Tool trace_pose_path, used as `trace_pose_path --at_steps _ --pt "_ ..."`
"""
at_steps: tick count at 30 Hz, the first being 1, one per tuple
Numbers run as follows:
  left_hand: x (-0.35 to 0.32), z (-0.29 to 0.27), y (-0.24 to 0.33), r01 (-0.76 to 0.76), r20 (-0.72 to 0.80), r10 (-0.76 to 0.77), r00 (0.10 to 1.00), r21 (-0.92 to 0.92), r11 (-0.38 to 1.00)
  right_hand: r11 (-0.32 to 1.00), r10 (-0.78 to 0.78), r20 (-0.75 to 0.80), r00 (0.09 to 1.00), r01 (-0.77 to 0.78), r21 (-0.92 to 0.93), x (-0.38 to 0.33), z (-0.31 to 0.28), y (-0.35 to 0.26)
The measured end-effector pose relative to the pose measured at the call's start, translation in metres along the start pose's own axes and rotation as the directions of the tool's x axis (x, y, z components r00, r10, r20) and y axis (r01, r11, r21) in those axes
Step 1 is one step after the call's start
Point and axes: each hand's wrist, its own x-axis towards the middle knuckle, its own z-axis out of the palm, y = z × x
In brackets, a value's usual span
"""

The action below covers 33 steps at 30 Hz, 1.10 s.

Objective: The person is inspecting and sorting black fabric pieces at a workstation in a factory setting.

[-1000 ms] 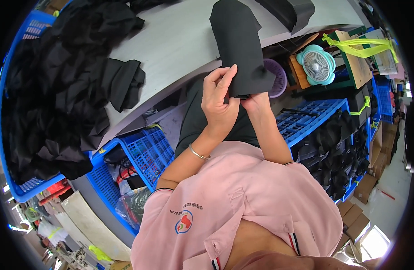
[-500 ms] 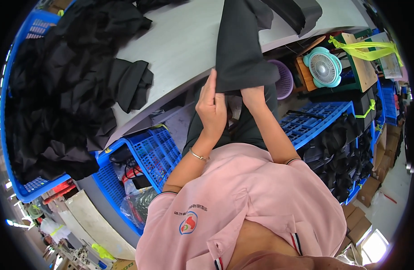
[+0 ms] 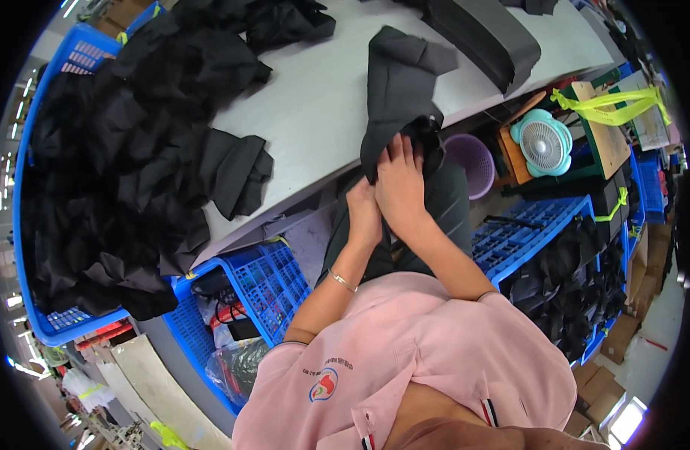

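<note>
A black fabric piece point(image 3: 401, 79) hangs over the table's front edge, its upper part lying on the white tabletop and its lower end bunched above my lap. My left hand point(image 3: 365, 210) is closed, pinching the lower left edge of the fabric. Crossing close beside it, my right hand point(image 3: 401, 191) has its fingers over the bunched lower end and grips it; the thumb is hidden. To the left, a big heap of black fabric pieces point(image 3: 127, 150) spills from a blue crate onto the table.
More black pieces point(image 3: 484, 37) lie at the table's far right. A purple bin point(image 3: 471, 169) stands under the edge, near a turquoise fan point(image 3: 544, 142). Blue crates flank me: one at left point(image 3: 273, 277) with bagged items, one at right point(image 3: 536, 225) over black goods.
The fabric's lower end, flat before, is now bunched. My right hand has moved left over it, next to my left hand, which went from extended fingers to closed. Both hands came lower.
</note>
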Motion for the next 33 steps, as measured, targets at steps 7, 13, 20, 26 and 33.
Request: trace_pose_path --at_steps 7,13,20,26,33 --pt "-0.003 0.000 -0.027 0.177 0.001 -0.177 0.984 0.004 0.984 0.987 -0.162 0.078 0.984 0.162 0.004 -0.016 0.034 0.026" --pt "0.014 -0.033 -0.034 0.236 0.156 -0.254 0.955 0.127 0.964 0.987 -0.160 0.326 0.932 0.153 0.047 0.004 0.039 0.033" --pt "-0.005 -0.031 0.014 -0.352 -0.102 0.504 0.858 0.597 0.721 0.984 -0.092 0.390 0.916 0.024 0.177 -0.015 0.034 0.024" --pt "-0.061 -0.046 0.025 -0.253 0.159 0.196 0.968 0.613 0.749 0.956 -0.115 0.344 0.932 0.010 0.292 -0.018 0.029 0.046" --pt "-0.018 -0.045 0.060 0.201 0.076 -0.198 0.977 -0.023 0.979 0.876 -0.364 0.397 0.842 0.166 0.452 -0.093 -0.011 0.012"
